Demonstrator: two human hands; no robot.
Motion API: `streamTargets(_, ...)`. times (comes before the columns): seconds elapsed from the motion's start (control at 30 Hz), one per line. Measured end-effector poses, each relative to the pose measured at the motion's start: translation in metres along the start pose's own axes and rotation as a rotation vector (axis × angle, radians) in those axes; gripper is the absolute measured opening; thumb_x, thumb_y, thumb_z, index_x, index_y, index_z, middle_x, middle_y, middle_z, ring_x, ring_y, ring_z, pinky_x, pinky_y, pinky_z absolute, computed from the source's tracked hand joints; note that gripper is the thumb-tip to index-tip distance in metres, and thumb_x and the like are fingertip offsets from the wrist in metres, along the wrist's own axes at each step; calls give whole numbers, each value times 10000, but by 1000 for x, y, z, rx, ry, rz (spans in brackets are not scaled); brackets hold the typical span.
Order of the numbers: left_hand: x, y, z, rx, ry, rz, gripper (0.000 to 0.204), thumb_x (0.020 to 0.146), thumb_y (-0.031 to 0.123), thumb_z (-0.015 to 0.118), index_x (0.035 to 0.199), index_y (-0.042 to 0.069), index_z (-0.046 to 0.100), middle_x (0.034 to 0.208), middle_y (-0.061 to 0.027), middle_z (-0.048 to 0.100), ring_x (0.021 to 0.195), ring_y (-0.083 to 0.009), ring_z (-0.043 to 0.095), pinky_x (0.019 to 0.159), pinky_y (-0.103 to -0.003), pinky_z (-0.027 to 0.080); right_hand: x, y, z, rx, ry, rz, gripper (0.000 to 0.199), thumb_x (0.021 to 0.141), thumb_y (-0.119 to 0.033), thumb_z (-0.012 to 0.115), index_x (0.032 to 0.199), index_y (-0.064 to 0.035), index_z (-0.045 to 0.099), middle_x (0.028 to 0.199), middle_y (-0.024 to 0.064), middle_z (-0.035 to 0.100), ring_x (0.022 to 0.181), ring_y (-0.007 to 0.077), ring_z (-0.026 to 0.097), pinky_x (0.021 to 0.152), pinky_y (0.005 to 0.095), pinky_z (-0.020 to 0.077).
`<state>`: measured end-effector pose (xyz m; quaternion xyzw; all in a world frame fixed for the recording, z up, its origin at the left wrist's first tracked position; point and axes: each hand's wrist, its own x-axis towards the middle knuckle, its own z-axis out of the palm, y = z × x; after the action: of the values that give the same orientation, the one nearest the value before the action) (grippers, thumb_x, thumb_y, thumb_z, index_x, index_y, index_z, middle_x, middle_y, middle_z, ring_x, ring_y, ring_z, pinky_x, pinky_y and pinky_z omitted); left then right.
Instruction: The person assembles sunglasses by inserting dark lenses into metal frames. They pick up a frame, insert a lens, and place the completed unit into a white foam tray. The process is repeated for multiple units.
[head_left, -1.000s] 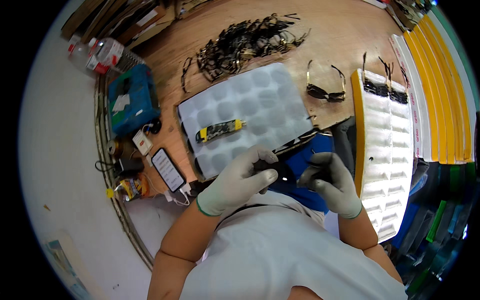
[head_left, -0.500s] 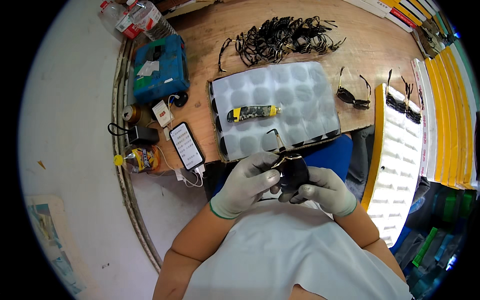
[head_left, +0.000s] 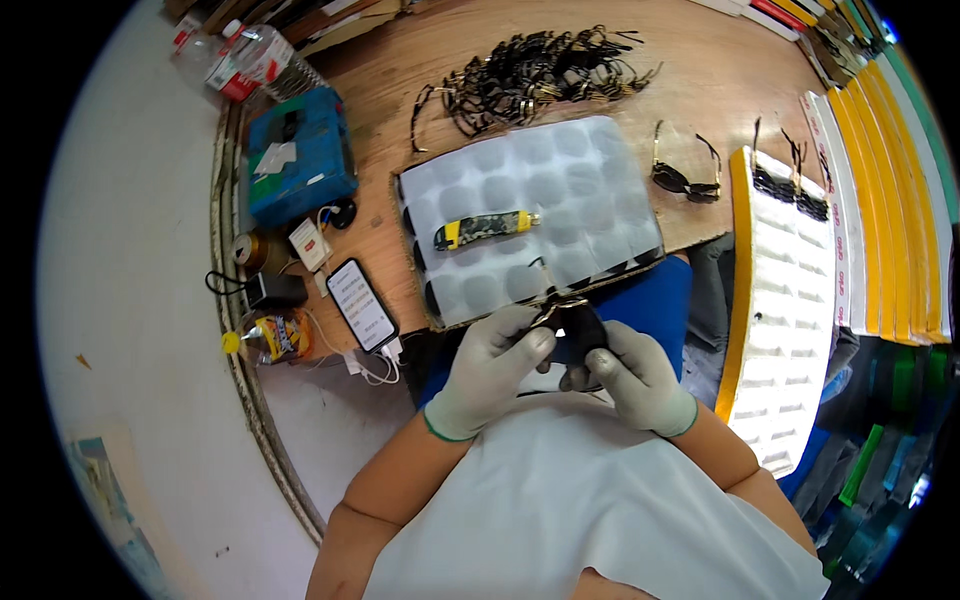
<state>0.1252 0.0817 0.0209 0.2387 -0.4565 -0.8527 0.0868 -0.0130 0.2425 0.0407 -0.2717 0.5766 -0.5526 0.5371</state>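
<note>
Small eyewear assembly or packing workshop. Wooden bench (head_left: 700, 70) carries a loose heap of sunglasses (head_left: 535, 80), a white moulded tray (head_left: 560, 190) with rows of hollows, and a utility knife (head_left: 485, 228). Stacked yellow-edged trays (head_left: 890, 190) stand along the right. A blue tool case (head_left: 298, 165) and a charging phone (head_left: 362, 305) sit at the left edge.

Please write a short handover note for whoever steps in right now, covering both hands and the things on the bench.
Left hand: gloved, gripping the dark sunglasses from the left.
Right hand: gloved, holding the same pair from below.
Both are over the lap, at the bench's near edge.
Grey moulded tray: holds only a yellow-and-camouflage folding knife.
Pile of glasses lies behind the tray; one loose pair to its right.
White-and-yellow trays hold a few pairs at the far end.
</note>
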Motion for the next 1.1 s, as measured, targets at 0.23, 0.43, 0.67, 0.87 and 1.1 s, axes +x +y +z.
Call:
streamTargets(0.23, -3, -2, -3, 150, -26, 22, 295, 1000, 274, 664, 1044, -17, 684, 854, -21, 601, 760, -78, 543, 685, -252, 461, -7, -8, 1, -114, -1, -44, 245, 1058, -124, 483, 1168, 76, 573, 914, 107, 719, 875, 141, 687, 805, 299, 555)
streamTargets(0.43, -17, 20, -1, 418, -148, 235, 237, 971, 186, 680, 1053, -35, 673, 905, -32, 609, 814, -94, 550, 717, -272, 462, -3, -5, -14, -90, -109, -72, 267, 1046, -184, 532, 1078, 61, 633, 870, 119, 735, 818, 154, 699, 778, 299, 559)
streamTargets(0.67, -20, 17, 2, 102, -98, 84, 304, 1012, 234, 633, 1149, -36, 658, 961, -49, 636, 887, -142, 593, 827, -313, 490, 8, -9, -13, -190, -131, -97, 248, 1020, -181, 559, 1085, 40, 650, 851, 110, 733, 763, 190, 707, 738, 317, 550)
streamTargets(0.87, -11, 10, 14, -232, -75, -58, 453, 1044, 380, 576, 1244, -26, 599, 1033, -86, 647, 895, -175, 604, 821, -332, 498, 15, -3, 0, -406, -102, -162, 174, 1000, -141, 537, 954, 10, 609, 797, 151, 700, 703, 326, 686, 660, 393, 531)
streamTargets(1.1, -17, -3, 7, -320, -114, -51, 390, 1043, 377, 579, 1141, 4, 635, 1056, -77, 660, 990, -185, 625, 896, -354, 501, 14, 0, 2, -421, -94, -306, 169, 981, -140, 546, 907, -7, 620, 757, 145, 677, 677, 333, 661, 639, 406, 511)
